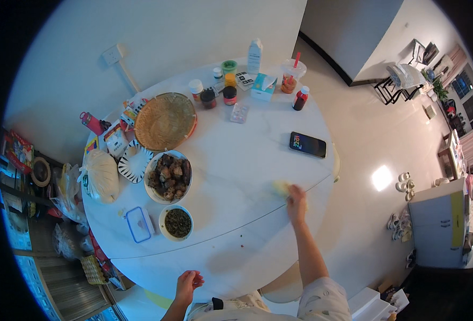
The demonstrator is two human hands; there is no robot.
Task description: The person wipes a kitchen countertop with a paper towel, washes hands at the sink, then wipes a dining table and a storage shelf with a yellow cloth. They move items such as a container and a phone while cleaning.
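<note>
My right hand (pixel 297 202) grips a yellow cloth (pixel 281 187), blurred, on the right side of the white marble-look table (pixel 244 160). Close to the table's front edge is my left hand (pixel 187 285), with loosely curled fingers and nothing visible in it. A smartphone (pixel 308 144) lies beyond the right hand. Small dark crumbs (pixel 242 246) dot the front section, between the hands. Farther left stand a bowl of dark meat pieces (pixel 169 177), a bowl of chopped dark greens (pixel 178 223) and a clear plastic container with a blue rim (pixel 139 225).
A woven bamboo basket (pixel 165 121), a striped dish (pixel 136 162) and a filled plastic bag (pixel 101 176) crowd the left side. Toward the back are several jars (pixel 229 95), a tissue box (pixel 264 87), a lidded cup with a straw (pixel 289 82) and a red-brown bottle (pixel 300 99).
</note>
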